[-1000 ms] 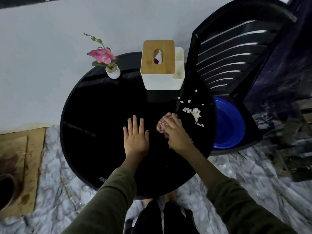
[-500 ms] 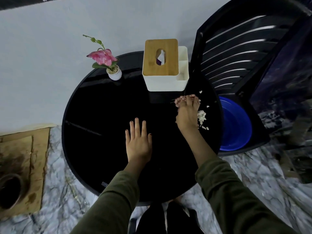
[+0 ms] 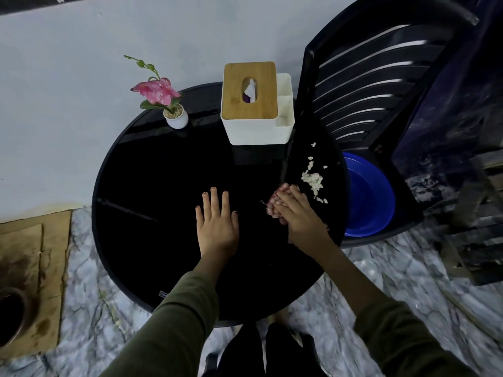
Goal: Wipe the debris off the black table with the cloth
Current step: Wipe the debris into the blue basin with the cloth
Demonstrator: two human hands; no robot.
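The right hand (image 3: 300, 216) is drawing back toward 6 o'clock, near-straight fingers (image 3: 289, 197) pressing the soft, bunched cloth (image 3: 273, 206) at 7 o'clock of the light, scatter-prone debris (image 3: 313, 180), at 3 o'clock on the table (image 3: 163, 227), while the left hand (image 3: 217, 227) is lying flat, empty.

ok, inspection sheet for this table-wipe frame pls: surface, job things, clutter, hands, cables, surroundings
Surface: round glossy black table, white crumb debris on its right side, not yet wiped off.
Job's things: bunched red-and-white checked cloth on the table, beside the debris.
Clutter: white tissue box with wooden lid; small white pot with pink flower, both at far edge.
Hands: left hand flat on the table; right hand pressing on the cloth.
Cables: nothing seen.
Surroundings: black slatted plastic chair on the right, round blue basin on its seat; marbled floor.
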